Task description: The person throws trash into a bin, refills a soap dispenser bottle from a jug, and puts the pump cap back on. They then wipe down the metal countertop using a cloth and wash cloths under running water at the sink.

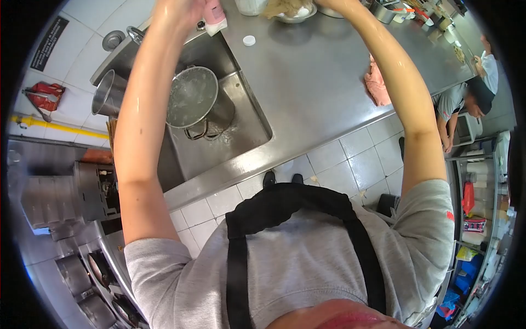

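Both arms reach to the top edge of the head view. My left hand (pixel 183 7) is cut off there, beside a pink and white bottle (pixel 215 17); its fingers cannot be made out. My right hand (pixel 338 5) is also cut off, near a metal bowl (pixel 327 11), its grip hidden. Between the hands are a white container (pixel 251 6) and a bowl (pixel 297 18) with something brownish and white in it. A round white lid (pixel 249 40) lies on the steel counter (pixel 307 82). Below my left forearm's right side, a large pot of cloudy liquid (pixel 193 94) stands in the sink (pixel 241 123).
Beside my right forearm lies a pink item (pixel 376 85) at the counter's edge. Another metal container (pixel 108 93) is left of the sink, near the faucet (pixel 135 35). Utensils and a metal pan (pixel 384 11) stand at the back right. A co-worker (pixel 455 104) bends at the far right.
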Motion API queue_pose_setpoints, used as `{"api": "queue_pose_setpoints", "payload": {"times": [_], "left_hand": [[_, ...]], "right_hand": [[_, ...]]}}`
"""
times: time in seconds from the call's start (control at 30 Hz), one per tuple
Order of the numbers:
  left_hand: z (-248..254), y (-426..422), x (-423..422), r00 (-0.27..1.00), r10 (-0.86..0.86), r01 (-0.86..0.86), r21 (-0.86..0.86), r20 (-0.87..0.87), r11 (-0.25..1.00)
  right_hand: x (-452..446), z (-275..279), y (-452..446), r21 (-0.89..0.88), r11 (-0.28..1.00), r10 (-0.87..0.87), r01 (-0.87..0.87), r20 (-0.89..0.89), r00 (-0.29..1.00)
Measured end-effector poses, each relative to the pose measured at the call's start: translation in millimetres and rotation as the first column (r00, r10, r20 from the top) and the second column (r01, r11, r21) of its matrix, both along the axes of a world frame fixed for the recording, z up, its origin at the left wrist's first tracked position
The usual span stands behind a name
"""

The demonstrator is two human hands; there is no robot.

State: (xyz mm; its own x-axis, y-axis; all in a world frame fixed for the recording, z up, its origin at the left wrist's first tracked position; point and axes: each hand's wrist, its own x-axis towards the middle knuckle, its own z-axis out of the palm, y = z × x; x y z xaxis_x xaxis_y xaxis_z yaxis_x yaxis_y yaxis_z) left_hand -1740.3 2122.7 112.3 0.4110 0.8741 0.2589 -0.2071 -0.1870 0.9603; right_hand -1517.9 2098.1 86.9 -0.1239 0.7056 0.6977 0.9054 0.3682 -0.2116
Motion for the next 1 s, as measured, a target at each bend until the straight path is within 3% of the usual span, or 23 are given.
{"api": "queue_pose_setpoints", "payload": {"times": [0.03,0.1,0.17,0.23,0.3,0.4,0.47,0.53,0.6,0.67,0.73,0.8,0.87,0.9,0.97,1.0], "left_hand": [[-15,-20,-5,1.000,0.002,-0.002,-0.011,0.001,1.000],[-71,-57,-13,0.996,0.090,-0.091,-0.080,-0.006,0.993],[-123,-102,-17,0.998,0.058,-0.064,-0.335,-0.026,0.940],[-178,-130,-21,0.997,-0.056,0.005,-0.635,-0.060,0.773],[-208,-137,-16,0.995,-0.100,0.062,-0.666,-0.019,0.744],[-197,-121,-9,0.989,-0.114,0.149,-0.648,0.097,0.747],[-168,-103,0,0.979,-0.067,0.170,-0.585,0.194,0.793],[-146,-82,6,0.974,-0.032,0.150,-0.532,0.225,0.833],[-136,-57,10,0.962,-0.020,0.157,-0.489,0.273,0.858],[-111,-49,13,0.949,-0.041,0.171,-0.402,0.312,0.899],[-80,-49,13,0.930,-0.037,0.164,-0.323,0.366,0.932],[-57,-37,3,0.924,-0.046,0.146,-0.239,0.380,0.960],[-45,-13,-13,0.903,-0.088,0.187,-0.200,0.421,0.962],[-40,5,-24,0.897,-0.129,0.223,-0.179,0.424,0.958],[-32,23,-27,0.890,-0.111,0.198,-0.156,0.443,0.968],[-28,31,-25,0.903,-0.100,0.164,-0.121,0.419,0.979]], "right_hand": [[5,-16,-7,-0.017,0.997,0.077,-0.076,0.052,0.996],[28,-63,-14,0.002,0.994,0.105,-0.111,0.315,0.943],[43,-113,-39,-0.119,0.977,0.207,-0.179,0.298,0.932],[69,-177,-54,-0.513,0.839,0.367,-0.183,0.285,0.885],[58,-198,-87,-0.592,0.737,0.443,-0.326,0.058,0.895],[27,-219,-106,-0.477,0.776,0.461,-0.413,-0.018,0.887],[2,-221,-111,-0.438,0.844,0.405,-0.309,0.144,0.903],[-12,-235,-94,-0.498,0.832,0.305,-0.246,0.040,0.951],[-15,-232,-78,-0.557,0.808,0.195,-0.193,-0.057,0.979],[-14,-205,-68,-0.410,0.871,0.138,-0.270,-0.323,0.936],[-4,-161,-64,-0.542,0.724,-0.024,-0.426,-0.638,0.770],[22,-129,-52,-0.483,0.701,-0.015,-0.525,-0.746,0.666],[45,-92,-43,-0.348,0.763,0.113,-0.545,-0.758,0.642],[45,-63,-46,-0.365,0.790,0.056,-0.492,-0.757,0.651],[9,13,-64,-0.469,0.846,-0.345,-0.254,-0.844,0.410],[13,9,-53,-0.464,0.850,-0.344,-0.251,-0.848,0.404]]}}
